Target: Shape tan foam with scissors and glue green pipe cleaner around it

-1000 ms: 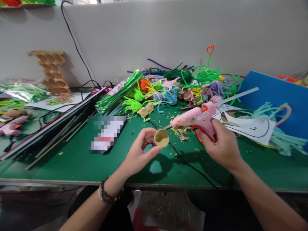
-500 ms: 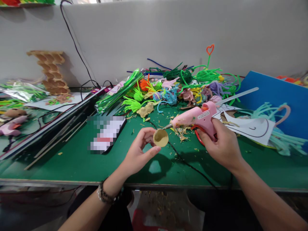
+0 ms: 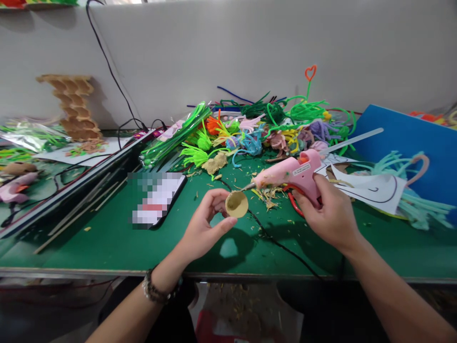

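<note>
1. Head view: the left hand (image 3: 207, 221) grips a small tan cup (image 3: 237, 206) by its side, thumb near the lower edge, holding it above the green counter (image 3: 124, 252) with its mouth facing the wearer.
2. The right hand (image 3: 332, 209) has its fingers wrapped around the handle of a pink glue gun (image 3: 285, 172), whose nozzle (image 3: 249, 186) points at the cup's upper rim; contact looks likely, though the tip is too small to be sure.
3. Progress, as a judgement: the work seems to be mid-step, with cup and nozzle brought together at the rim. No other part is joined to the cup's visible side, and its mouth is uncovered. How much glue is already on it cannot be told; finishing this application appears to remain.
4. Counted in hand: one cup, one glue gun, one translucent glue stick (image 3: 357, 141) jutting from its rear.
5. Counted around them: one phone (image 3: 173, 190), one orange heart (image 3: 310, 73) on a green stem, one blue board (image 3: 403, 128), one brown moulded tray (image 3: 76, 107) against the wall, and one more pink tool (image 3: 16, 190) at far left.
6. Fuzzy stems (image 3: 250, 140) and tan scraps (image 3: 273, 197) are too tangled or scattered to count.
</note>
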`<state>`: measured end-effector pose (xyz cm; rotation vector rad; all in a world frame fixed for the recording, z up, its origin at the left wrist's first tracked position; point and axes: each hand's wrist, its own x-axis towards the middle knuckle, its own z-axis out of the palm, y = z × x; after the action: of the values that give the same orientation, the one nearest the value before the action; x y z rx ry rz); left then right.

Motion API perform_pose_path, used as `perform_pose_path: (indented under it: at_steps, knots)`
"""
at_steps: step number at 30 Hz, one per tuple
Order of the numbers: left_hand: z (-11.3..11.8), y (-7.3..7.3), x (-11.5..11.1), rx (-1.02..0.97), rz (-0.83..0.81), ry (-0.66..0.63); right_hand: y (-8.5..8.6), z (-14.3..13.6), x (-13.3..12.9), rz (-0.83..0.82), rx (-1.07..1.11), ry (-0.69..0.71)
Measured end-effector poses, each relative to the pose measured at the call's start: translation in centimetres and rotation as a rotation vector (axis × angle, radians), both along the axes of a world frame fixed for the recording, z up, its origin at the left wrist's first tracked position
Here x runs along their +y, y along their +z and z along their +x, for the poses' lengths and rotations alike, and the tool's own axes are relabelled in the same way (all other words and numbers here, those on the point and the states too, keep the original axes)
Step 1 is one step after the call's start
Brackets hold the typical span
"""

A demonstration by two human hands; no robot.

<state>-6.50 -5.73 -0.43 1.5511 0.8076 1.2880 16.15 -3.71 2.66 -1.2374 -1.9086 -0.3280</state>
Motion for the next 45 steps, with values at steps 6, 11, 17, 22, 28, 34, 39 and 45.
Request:
perform_pose_path:
  at_steps: [6, 11, 17, 22, 28, 34, 39, 45]
  knots:
    - [0.05, 0.03, -0.06, -0.007, 0.001, 0.003, 0.03, -0.01, -0.10, -0.008, -0.007, -0.003]
    - [0.09, 0.11, -0.04, 0.000, 0.006, 0.005, -0.01, 0.10, -0.10, -0.005, -0.008, 0.007]
    - [0.10, 0.13, 0.02, -0.004, 0.021, 0.005, -0.02, 0.22, -0.05, -0.008, -0.006, 0.005]
    - [0.07, 0.05, 0.09, -0.014, 0.026, 0.014, 0.04, 0.21, -0.09, -0.010, -0.014, 0.013]
    - [0.05, 0.03, 0.06, -0.003, 0.010, 0.027, 0.04, 0.28, -0.13, -0.013, -0.018, -0.002]
    - [0.03, 0.01, 0.04, -0.014, 0.018, 0.032, 0.06, 0.30, -0.10, -0.004, -0.022, 0.003]
    - [0.04, -0.05, 0.08, -0.029, 0.021, 0.045, 0.14, 0.34, -0.13, 0.013, -0.032, 0.016]
    - [0.03, -0.09, 0.09, -0.043, 0.021, 0.043, 0.18, 0.37, -0.19, 0.017, -0.041, 0.016]
